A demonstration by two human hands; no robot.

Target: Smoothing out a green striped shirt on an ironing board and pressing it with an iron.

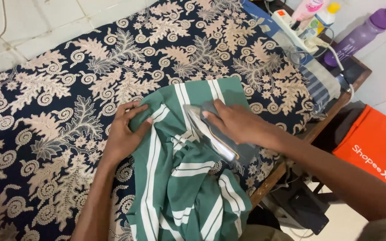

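Right hand [235, 122] is wrapping its fingers closed around the handle of a grey iron [215, 134], soleplate sitting on the green white-striped garment [188, 178]. Left hand [126, 131] is lying flat, fingers spread open, pressing the fabric just left of the iron and gripping nothing.

Garment is lying near the right edge of the surface [273, 178], its lower end bunching up and hanging toward the bottom of the frame. Surface is covered by a dark blue floral cloth [59, 111]; plenty of open cloth is lying left and above the hands. Right side is tight: the wooden edge is running just beside the iron.

Far corner is crowded: power strip [293, 29], bottles, purple flask [362, 33], cables. Orange bag [374, 147] is sitting below the edge.

The hand is covering most of the iron's handle; the cord path is hard to make out. The far bottles are cut off at the top.
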